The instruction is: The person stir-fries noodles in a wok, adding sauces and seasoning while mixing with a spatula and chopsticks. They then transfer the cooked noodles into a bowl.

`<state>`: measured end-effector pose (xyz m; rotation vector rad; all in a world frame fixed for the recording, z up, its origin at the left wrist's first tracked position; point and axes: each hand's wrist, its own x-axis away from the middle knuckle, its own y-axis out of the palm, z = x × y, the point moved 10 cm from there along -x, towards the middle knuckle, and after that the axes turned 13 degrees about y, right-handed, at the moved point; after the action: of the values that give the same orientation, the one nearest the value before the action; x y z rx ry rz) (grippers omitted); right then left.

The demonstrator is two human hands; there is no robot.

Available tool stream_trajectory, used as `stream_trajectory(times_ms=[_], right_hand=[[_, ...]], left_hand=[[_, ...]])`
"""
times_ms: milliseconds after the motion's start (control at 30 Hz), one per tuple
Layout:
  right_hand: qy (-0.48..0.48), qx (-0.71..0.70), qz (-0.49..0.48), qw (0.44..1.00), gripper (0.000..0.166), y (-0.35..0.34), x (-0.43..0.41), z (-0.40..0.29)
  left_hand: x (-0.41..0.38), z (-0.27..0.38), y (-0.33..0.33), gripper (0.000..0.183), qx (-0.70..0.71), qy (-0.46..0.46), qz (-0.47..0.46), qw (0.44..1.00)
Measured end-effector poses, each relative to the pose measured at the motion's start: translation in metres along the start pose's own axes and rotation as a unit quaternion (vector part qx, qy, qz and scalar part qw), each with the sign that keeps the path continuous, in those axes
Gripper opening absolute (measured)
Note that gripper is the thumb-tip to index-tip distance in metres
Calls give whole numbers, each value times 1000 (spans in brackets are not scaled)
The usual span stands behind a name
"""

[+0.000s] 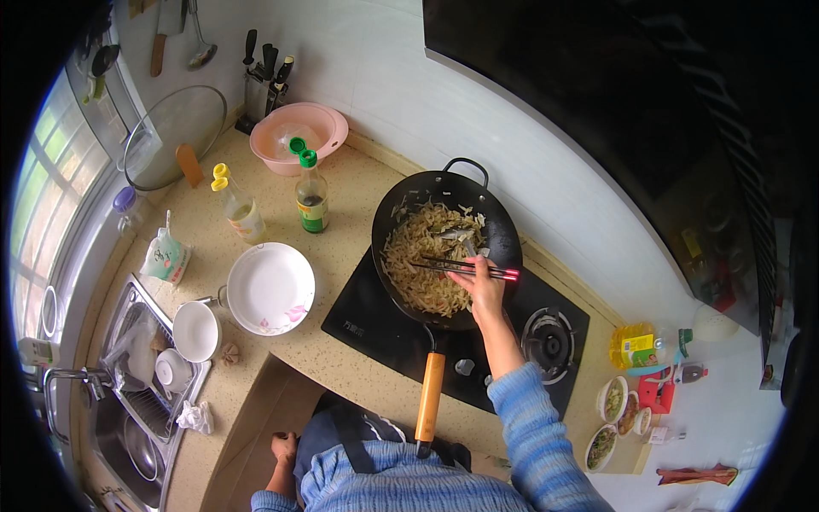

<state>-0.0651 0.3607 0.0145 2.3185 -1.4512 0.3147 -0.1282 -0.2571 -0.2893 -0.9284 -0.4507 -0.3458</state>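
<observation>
My right hand (pixel 481 289) holds a pair of dark chopsticks (pixel 467 267) with red ends over a black wok (pixel 505 240). The chopsticks' tips reach into a heap of shredded, noodle-like food (pixel 409 256). A metal spatula's blade (pixel 455 235) lies in the food; its handle runs under my right hand. The wok sits on a black gas hob (pixel 365 320), its wooden handle (pixel 430 397) pointing towards me. My left hand (pixel 284 444) hangs low beside my body, away from the counter, with fingers curled; whether it holds anything is not clear.
Left of the wok stand a white plate (pixel 271 288), a green-capped bottle (pixel 312 198), yellow-capped bottles (pixel 242 214), a pink basin (pixel 262 144) and a white bowl (pixel 197 331). A sink (pixel 102 409) is at far left. Filled bowls (pixel 603 448) and an oil bottle (pixel 630 345) stand right of the hob.
</observation>
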Motion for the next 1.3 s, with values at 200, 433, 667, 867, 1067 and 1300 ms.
stream_trajectory(times_ms=[200,433,667,867,1067,1300], right_hand=[[-48,-29,56,997,27,-4,-2,5],[-62,-139,57,987,23,-18,24,-23],[-49,-131,40,989,25,-46,31,-37],[-69,-110,71,989,24,-63,40,-54],[16,-213,-21,977,26,-58,63,-65],[33,-256,-54,965,19,-45,135,-122]], left_hand=[[0,-6,0,42,13,1,20,1000],[8,-11,-5,42,-25,-9,9,1000],[-1,-7,3,43,4,2,-1,1000],[-2,12,1,43,-11,24,0,1000],[-6,-10,8,42,36,7,7,999],[8,14,-6,41,-7,-6,17,1000]])
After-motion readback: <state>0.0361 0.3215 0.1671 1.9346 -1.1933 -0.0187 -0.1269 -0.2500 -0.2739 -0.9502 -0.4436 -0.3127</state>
